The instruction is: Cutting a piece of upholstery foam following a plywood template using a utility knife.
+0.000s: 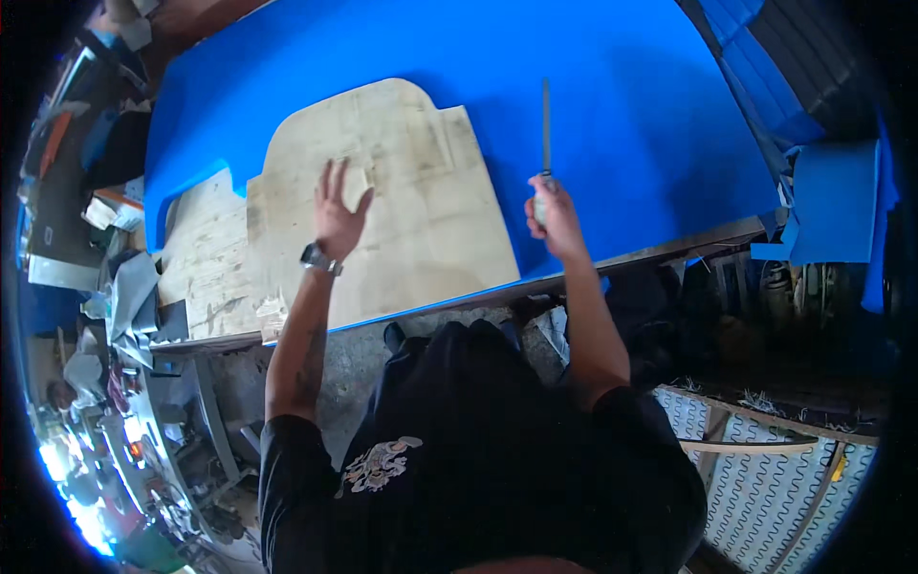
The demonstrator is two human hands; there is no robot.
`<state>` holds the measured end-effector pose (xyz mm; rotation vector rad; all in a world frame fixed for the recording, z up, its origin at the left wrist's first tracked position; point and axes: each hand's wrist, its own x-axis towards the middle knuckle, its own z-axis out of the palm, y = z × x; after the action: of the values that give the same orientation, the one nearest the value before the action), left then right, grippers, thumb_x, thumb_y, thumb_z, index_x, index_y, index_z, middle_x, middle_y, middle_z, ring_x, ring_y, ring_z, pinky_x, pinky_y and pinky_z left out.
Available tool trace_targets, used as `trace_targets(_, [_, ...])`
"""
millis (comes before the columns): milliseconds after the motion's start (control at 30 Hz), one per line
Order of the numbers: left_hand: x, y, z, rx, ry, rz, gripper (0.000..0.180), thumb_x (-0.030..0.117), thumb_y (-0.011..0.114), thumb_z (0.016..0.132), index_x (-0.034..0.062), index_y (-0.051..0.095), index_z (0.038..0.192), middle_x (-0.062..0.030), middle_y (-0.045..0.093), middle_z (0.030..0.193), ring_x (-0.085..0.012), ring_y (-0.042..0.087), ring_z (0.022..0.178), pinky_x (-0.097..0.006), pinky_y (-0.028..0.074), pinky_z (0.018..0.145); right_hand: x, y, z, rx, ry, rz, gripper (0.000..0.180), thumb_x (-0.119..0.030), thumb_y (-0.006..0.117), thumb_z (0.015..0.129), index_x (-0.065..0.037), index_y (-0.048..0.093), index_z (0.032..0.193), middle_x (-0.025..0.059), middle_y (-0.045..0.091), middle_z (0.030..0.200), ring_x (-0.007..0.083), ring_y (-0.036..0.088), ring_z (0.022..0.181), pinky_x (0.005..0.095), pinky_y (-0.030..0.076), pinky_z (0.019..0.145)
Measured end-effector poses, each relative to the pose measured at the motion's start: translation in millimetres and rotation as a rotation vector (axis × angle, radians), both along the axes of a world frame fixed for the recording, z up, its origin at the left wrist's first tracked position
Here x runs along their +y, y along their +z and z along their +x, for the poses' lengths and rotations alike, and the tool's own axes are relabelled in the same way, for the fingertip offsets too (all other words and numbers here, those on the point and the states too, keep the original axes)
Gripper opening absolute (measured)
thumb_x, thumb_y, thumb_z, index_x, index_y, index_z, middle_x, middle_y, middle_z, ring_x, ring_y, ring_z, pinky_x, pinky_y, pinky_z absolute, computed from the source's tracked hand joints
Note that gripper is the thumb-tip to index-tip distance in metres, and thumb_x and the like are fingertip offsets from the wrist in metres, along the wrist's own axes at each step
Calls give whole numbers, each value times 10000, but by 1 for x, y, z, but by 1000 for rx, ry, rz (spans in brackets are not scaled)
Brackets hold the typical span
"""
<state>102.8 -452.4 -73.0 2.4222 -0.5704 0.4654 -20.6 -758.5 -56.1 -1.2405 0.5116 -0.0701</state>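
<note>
1. Step, as I judge it: tracing or cutting around the plywood template (382, 206) lying flat on the blue foam sheet (612, 105) on the counter.
2. Left hand (337, 212) open, fingers spread, pressing the template.
3. Right hand (553, 218), just right of the template, closed around a long blade (546, 124).
4. Next calls for keeping the template pinned and the blade tight to its edge.

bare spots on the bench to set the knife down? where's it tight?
Most open: the blue sheet beyond and right of the right hand and its long-bladed knife, out to the bench's right edge. Also the blue strip above the wooden template. The left hand lies flat on the template. Crowded: clutter off the bench's left end.
</note>
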Motion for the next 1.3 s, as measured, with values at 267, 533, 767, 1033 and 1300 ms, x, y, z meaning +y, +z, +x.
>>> trace_targets(267, [-169,-32,-3,97,-169,226,552,416,556,803,158,409,1269,-167,356,1327,-369,340,1196,-515,261,970,-34,-2,-37,19,139,355,243,-324,508,881,-124,375,915,48,470,557,101,350,346,235,200,312])
trace_targets(533, [-220,-37,-19,183,-64,457,559,491,450,835,198,383,1307,-113,280,1391,-331,218,1289,-531,135,1027,-73,-28,-31,8,107,-31,267,-261,515,881,-86,405,1050,40,500,618,102,388,376,239,273,334])
trace_targets(767, [-242,-49,-20,164,-65,450,540,475,468,832,196,408,1290,-117,295,1383,-325,228,1286,-522,144,1024,-96,-31,20,26,119,-1054,265,-213,500,846,-7,457,1007,218,601,714,381,597,666,473,462,538])
trace_targets(1033, [-260,-54,-19,162,-65,428,542,467,497,812,196,427,1275,-124,312,1371,-334,254,1271,-518,152,1021,-109,-23,67,129,369,-1186,296,-264,454,857,-8,493,999,222,609,801,391,599,767,471,486,656])
trace_targets(1300, [-255,-48,-18,197,-55,441,549,476,498,804,200,429,1273,-117,300,1378,-331,247,1274,-529,131,1027,-99,18,96,198,537,-1241,279,-238,482,816,-21,568,970,216,616,884,356,609,829,439,500,687])
